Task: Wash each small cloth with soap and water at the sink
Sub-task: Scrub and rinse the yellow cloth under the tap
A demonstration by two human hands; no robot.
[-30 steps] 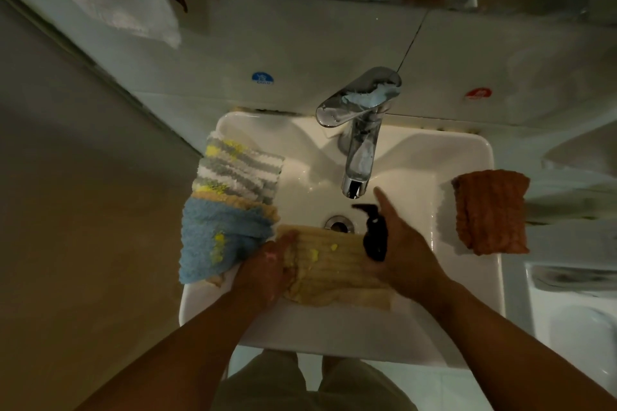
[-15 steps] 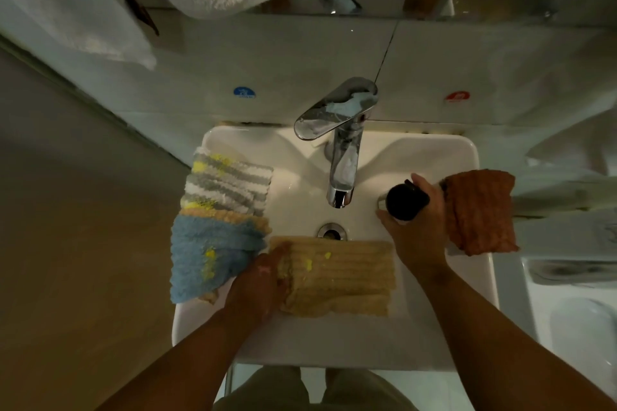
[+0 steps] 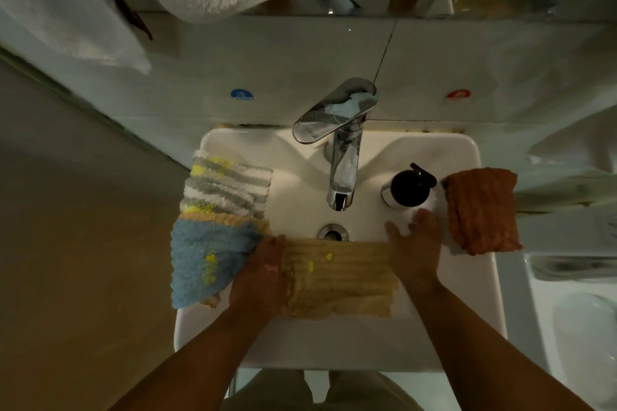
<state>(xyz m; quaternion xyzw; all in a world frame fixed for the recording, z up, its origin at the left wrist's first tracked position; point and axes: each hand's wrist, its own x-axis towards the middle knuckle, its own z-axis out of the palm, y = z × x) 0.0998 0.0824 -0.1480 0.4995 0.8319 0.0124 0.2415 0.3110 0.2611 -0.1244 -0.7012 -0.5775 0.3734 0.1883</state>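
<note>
- Head view: beige cloth (image 3: 340, 277) lies flat in the sink (image 3: 334, 344) basin, just below the drain (image 3: 334, 232), with yellow soap dabs on top.
- Left hand (image 3: 263, 274) lies on the cloth's left end and the fabric is bunched beside it. Can't tell if it's pinching or only pressing.
- Right hand (image 3: 414, 243) is released with fingers spread, holding nothing, at the cloth's right edge just below the soap bottle (image 3: 409, 188). Contact with the bottle is unclear.
- Risk: the bottle stands on the ledge between the faucet (image 3: 344, 157) and the orange cloth (image 3: 480, 210). A knock from the right hand could tip it into the basin.
- Risk: no water visible at the spout. Scrubbing dry likely leaves the soap in blobs.
- Risk: the striped cloth (image 3: 227, 187) and blue cloth (image 3: 207, 260) overhang the left rim. The blue one sits right beside the left hand, so scrubbing could drag it off.
- Risk: the cloth edge is near the drain. If it slides over, water pools.
</note>
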